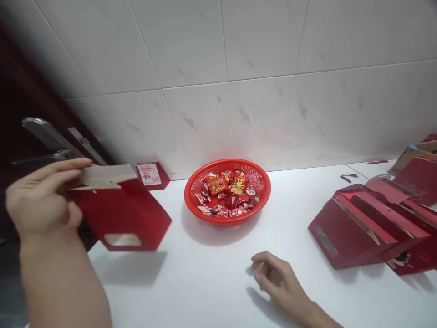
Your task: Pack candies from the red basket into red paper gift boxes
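Note:
My left hand (51, 196) grips the upper flap of a red paper box (126, 214) and holds it above the left part of the white table (205, 282). The box has a small clear window near its lower edge. Lower right of centre, my right hand (276, 282) hovers just over the table with its fingers curled and apart, holding nothing. Between and beyond the hands sits a red plastic basket (227, 221) with several wrapped candies (235, 191) in it.
Several red boxes (355, 228) lean together on the right. Behind them stands a cardboard box (413, 159). A small red box with a pink label (150, 174) is by the tiled wall (194, 118). At far left is a dark door with a metal handle (48, 132).

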A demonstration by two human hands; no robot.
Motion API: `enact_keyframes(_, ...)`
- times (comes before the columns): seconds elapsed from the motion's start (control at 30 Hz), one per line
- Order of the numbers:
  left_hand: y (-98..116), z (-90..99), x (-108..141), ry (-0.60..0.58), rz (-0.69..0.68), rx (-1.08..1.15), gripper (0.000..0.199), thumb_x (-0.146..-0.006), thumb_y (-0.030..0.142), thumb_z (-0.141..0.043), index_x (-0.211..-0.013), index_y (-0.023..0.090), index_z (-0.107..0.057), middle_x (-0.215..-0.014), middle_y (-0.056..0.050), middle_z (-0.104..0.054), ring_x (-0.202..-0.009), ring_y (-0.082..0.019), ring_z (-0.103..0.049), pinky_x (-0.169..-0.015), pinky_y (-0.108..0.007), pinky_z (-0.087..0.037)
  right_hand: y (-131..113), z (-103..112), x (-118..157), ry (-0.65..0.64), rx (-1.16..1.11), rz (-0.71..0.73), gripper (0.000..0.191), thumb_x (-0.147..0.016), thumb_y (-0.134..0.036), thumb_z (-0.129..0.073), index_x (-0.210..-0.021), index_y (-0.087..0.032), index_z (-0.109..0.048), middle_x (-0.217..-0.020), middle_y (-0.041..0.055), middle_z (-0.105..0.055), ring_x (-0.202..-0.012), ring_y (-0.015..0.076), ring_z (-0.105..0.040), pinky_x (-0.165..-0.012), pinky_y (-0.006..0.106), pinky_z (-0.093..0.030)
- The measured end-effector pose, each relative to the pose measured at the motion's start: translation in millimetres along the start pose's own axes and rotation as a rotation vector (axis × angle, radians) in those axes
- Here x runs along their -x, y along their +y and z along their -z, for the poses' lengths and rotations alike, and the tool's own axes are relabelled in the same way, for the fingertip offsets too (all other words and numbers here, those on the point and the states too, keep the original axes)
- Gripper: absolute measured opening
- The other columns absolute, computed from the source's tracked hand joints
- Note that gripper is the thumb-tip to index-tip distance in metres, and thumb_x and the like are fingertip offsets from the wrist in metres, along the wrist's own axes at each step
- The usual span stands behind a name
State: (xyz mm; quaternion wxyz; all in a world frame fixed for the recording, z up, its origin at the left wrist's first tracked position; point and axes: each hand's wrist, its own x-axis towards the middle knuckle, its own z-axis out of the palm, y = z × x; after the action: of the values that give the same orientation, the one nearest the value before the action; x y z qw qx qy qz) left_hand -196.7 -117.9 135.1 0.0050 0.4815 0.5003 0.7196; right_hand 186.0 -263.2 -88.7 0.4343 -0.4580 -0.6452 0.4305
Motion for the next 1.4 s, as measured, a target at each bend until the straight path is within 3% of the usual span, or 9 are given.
enact_keyframes(0.13,54,-29.7,91,-0.271,0.151,0.104,0.013,-0.063,0.021,-0.065,-0.071,0.02,-0.076,-0.06,0.003,-0.068,-0.057,-0.016,-0.058,-0.058,-0.028,-0.05,-1,4,1,-0.031,-0.021,0.087,0.06,-0.081,-0.06,-0.069,-0.129,-0.025,-0.059,-0.109,0.0091,-0.07,-0.081,0.0205,-0.064,-0.078,0.034,-0.054)
enact_keyframes(0.23,67,-47.9,155,-0.627,0.043,0.138,0.02,-0.081,0.02,-0.058,-0.077,0.023,-0.078,-0.085,-0.001,-0.077,-0.085,-0.022,-0.069,-0.08,-0.035,-0.057,-4,5,3,-0.026,-0.044,0.121,0.089,-0.071,-0.072,-0.073,-0.142,-0.025,-0.049,-0.129,0.0131,-0.063,-0.102,0.0284,-0.064,-0.093,0.04,-0.052)
enact_keyframes(0.43,66,-55.1,212,-1.013,0.171,0.331,0.027,-0.095,0.029,-0.053,-0.086,0.024,-0.077,-0.094,-0.008,-0.076,-0.084,-0.023,-0.07,-0.074,-0.036,-0.057,4,11,2,0.17,0.066,0.005,0.078,-0.083,-0.04,-0.071,-0.15,-0.025,-0.035,-0.13,0.0117,-0.061,-0.112,0.0287,-0.062,-0.098,0.042,-0.05)
enact_keyframes(0.53,61,-58.0,213,-1.092,0.356,0.369,0.025,-0.093,0.031,-0.056,-0.082,0.022,-0.076,-0.094,-0.008,-0.076,-0.086,-0.023,-0.07,-0.078,-0.035,-0.056,8,17,1,0.198,0.094,-0.013,0.077,-0.082,-0.031,-0.07,-0.151,-0.026,-0.033,-0.123,0.0095,-0.064,-0.101,0.0251,-0.065,-0.092,0.039,-0.053)
enact_keyframes(0.7,47,-63.3,198,-1.246,0.581,0.382,0.022,-0.087,0.026,-0.057,-0.077,0.021,-0.076,-0.091,-0.007,-0.075,-0.088,-0.023,-0.068,-0.078,-0.032,-0.054,0,21,-3,0.064,0.138,0.017,0.046,-0.082,-0.027,-0.068,-0.127,-0.024,-0.059,-0.117,0.0096,-0.067,-0.103,0.0268,-0.065,-0.09,0.037,-0.054)
enact_keyframes(0.83,40,-66.4,172,-1.397,0.522,0.392,0.023,-0.09,0.032,-0.06,-0.097,0.02,-0.079,-0.108,-0.009,-0.076,-0.101,-0.025,-0.069,-0.091,-0.036,-0.055,1,19,-3,0.045,0.113,-0.003,0.051,-0.08,-0.031,-0.07,-0.129,-0.024,-0.057,-0.123,0.0115,-0.066,-0.112,0.0305,-0.064,-0.095,0.043,-0.053)
enact_keyframes(1.07,5,-97.6,103,-1.221,0.375,0.18,0.038,-0.087,0.048,-0.066,-0.111,0.02,-0.075,-0.114,-0.01,-0.076,-0.101,-0.027,-0.071,-0.098,-0.041,-0.054,13,18,4,0.03,0.048,-0.012,0.085,-0.076,-0.059,-0.076,-0.147,-0.026,-0.042,-0.136,0.0151,-0.057,-0.114,0.0337,-0.062,-0.095,0.045,-0.052)
enact_keyframes(1.27,-29,-143.0,70,-1.745,0.014,-0.425,0.043,-0.088,0.046,-0.058,-0.121,0.022,-0.071,-0.125,-0.006,-0.072,-0.11,-0.024,-0.067,-0.094,-0.03,-0.051,8,26,6,0.127,-0.009,0.083,0.078,-0.087,-0.079,-0.046,-0.147,-0.028,-0.044,-0.125,0.0105,-0.059,-0.097,0.0282,-0.059,-0.088,0.041,-0.049)
enact_keyframes(1.4,-38,-165.5,75,-2.008,-0.036,-0.854,0.061,-0.072,0.042,-0.073,-0.128,0.021,-0.068,-0.116,-0.008,-0.075,-0.103,-0.026,-0.068,-0.081,-0.027,-0.052,9,27,6,0.163,-0.046,-0.019,0.069,-0.091,-0.073,-0.044,-0.144,-0.028,-0.046,-0.125,0.0104,-0.059,-0.104,0.0298,-0.057,-0.09,0.04,-0.047)
